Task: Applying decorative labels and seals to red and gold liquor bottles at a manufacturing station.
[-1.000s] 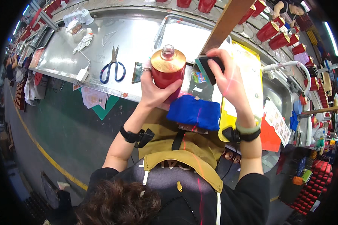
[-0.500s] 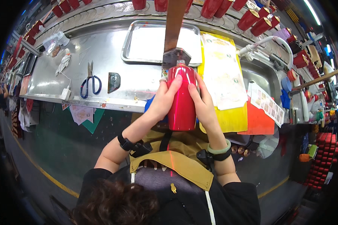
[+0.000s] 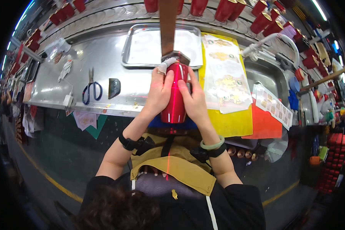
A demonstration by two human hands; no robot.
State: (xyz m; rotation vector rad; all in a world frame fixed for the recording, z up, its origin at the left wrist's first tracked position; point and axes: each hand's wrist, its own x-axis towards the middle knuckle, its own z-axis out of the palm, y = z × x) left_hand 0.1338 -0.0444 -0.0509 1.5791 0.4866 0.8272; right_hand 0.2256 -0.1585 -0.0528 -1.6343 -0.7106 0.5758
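here both the left hand (image 3: 159, 92) and right hand (image 3: 194, 100) clasp the red cylinder (image 3: 174, 103).

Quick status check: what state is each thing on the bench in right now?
Red cylinder: lying lengthwise toward the person, both hands on it.
Left hand: flat on the cylinder's left side.
Right hand: flat on its right side.
Scissors: lying closed, untouched.
Metal tray: flat on the bench.
Sticker sheet: flat on the yellow mat.

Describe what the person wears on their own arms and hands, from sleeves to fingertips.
Short black sleeves leave both forearms bare. The left hand has a white-wrapped fingertip and a black wrist strap with a small device; the right hand has a pale green bangle beside a similar black strap.
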